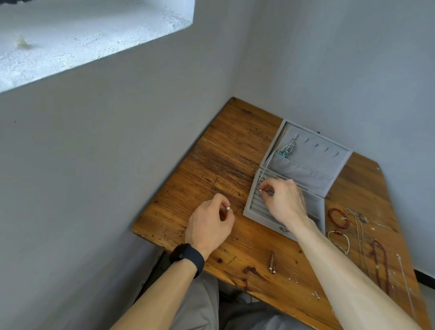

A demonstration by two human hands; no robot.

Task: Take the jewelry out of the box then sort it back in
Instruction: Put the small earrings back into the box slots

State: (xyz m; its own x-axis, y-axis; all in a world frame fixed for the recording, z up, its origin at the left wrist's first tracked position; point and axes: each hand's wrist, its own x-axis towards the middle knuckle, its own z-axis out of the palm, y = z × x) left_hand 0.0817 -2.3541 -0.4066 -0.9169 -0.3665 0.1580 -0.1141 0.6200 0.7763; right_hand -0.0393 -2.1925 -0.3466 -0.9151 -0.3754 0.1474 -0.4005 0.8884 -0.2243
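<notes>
A grey velvet jewelry box (253,211) lies open on the wooden table (226,160). Its lid (319,154) leans back against the wall, and a silver chain with a turquoise piece (285,150) hangs from one of its hooks. My right hand (283,199) is over the ring slots at the box's left side and pinches a small silver ring at its fingertips. My left hand (210,222) rests on the table left of the box, holding another small silver ring (228,208) between thumb and forefinger.
Right of the box lie a red bead bracelet (338,218), a thin bracelet (339,241), a dark bead necklace (381,264) and fine chains (405,280). Several small earrings (292,278) sit near the front edge. Walls close in the table's left and back.
</notes>
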